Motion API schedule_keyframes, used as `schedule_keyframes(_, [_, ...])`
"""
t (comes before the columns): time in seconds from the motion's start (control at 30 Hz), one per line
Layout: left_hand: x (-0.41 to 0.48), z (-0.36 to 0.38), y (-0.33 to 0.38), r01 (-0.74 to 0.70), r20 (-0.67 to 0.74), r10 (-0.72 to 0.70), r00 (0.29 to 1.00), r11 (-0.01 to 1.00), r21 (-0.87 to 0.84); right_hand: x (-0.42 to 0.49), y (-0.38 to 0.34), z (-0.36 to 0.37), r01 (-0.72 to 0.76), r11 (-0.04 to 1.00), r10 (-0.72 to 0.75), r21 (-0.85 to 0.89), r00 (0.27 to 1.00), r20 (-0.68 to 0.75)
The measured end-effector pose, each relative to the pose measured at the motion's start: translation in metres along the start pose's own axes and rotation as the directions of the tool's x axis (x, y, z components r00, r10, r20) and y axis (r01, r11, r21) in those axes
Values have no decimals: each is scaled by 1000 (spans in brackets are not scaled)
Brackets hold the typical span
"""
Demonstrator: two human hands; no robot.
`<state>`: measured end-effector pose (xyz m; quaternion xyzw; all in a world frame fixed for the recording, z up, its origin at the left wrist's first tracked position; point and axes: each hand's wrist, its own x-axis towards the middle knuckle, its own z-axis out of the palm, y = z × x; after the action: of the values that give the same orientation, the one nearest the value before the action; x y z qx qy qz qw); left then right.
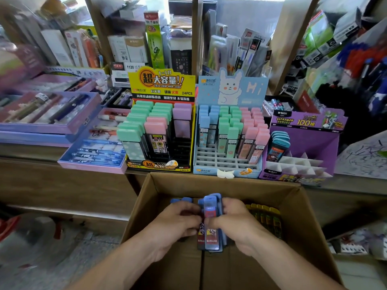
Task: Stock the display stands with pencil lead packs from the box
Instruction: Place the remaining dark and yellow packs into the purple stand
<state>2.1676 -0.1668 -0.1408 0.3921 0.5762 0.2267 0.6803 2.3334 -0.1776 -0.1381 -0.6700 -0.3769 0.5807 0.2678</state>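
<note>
An open cardboard box (310, 222) stands in front of the counter. Over it, my left hand (178, 222) and my right hand (232, 222) together grip a bundle of blue-capped pencil lead packs (211, 225). More blue caps (181, 200) and a row of yellow packs (266, 218) lie in the box. On the counter stand three displays: a yellow stand (161, 166) with green, pink and purple packs, a blue rabbit stand (228, 166) with empty front slots, and a purple stand (310, 143) holding a few blue packs (279, 143) at its left.
Boxed pen sets (48, 114) and a blue pen tray (94, 151) lie left of the stands. Shelves behind are crowded with stationery (240, 49). A scribbled paper sheet (364, 155) sits at the right. The wooden counter edge (62, 164) runs above the box.
</note>
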Motion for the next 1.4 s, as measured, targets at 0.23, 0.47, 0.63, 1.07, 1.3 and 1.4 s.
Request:
schedule_keyframes(0.23, [-4, 1, 6, -35, 16, 36, 999, 996, -81, -9, -7, -12, 43, 981, -59, 192, 995, 78])
schedule_keyframes(0.47, [-17, 11, 19, 196, 435, -20, 900, 910, -364, -26, -22, -19, 91, 906, -164, 413, 976, 144])
schedule_keyframes(0.63, [-20, 18, 27, 109, 402, 58, 914, 918, -381, -36, -25, -25, 230, 929, -259, 291, 964, 63])
schedule_keyframes(1.07, [-20, 26, 46, -188, 328, 262, 907, 952, -240, -38, -38, -55, 338, 892, -375, 301, 924, 73])
schedule_keyframes(1.3, [-17, 21, 44, -216, 298, 291, 909, 941, -261, -28, -31, -56, 303, 830, -380, 468, 922, 76])
schedule_keyframes(1.4, [-15, 20, 43, -206, 311, 284, 907, 943, -261, -26, -29, -55, 314, 807, -396, 500, 916, 63])
